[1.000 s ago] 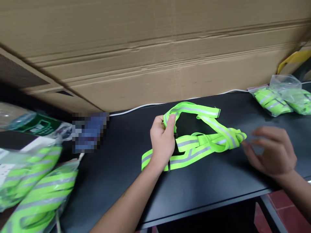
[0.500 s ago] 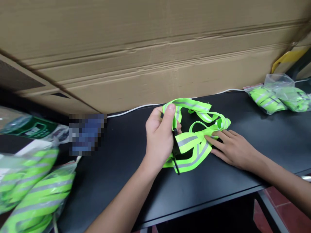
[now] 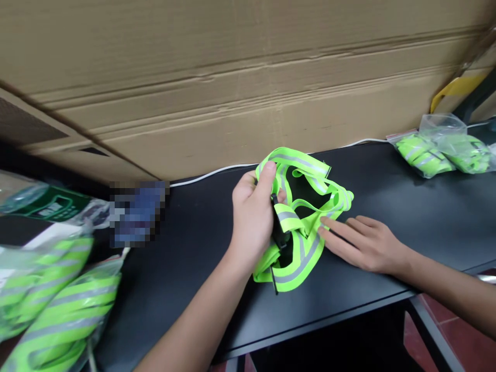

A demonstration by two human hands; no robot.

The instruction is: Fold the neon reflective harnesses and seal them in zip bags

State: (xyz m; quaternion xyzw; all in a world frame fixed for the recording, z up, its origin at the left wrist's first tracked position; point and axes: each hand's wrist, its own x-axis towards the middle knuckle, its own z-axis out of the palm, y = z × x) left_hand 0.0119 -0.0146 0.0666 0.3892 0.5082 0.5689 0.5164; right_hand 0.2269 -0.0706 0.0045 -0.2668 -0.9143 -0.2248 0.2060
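Observation:
A neon green reflective strap vest [image 3: 306, 227] with grey stripes lies bunched on the black table [image 3: 387, 196]. My left hand [image 3: 253, 219] grips its left side, thumb over a strap loop, by a black buckle. My right hand [image 3: 362, 243] lies flat with fingers stretched out, fingertips pressing the right edge of the bundle against the table.
Bagged green vests [image 3: 442, 150] lie at the table's far right. More bagged vests [image 3: 58, 299] pile up at the left. A large cardboard box [image 3: 248, 82] stands along the back, with a white cable [image 3: 209, 174] at its foot. The table's front edge runs below my hands.
My right hand came in from the right and pushed the spread-out straps leftward into a tighter bundle. My left hand kept its grip and lifted slightly.

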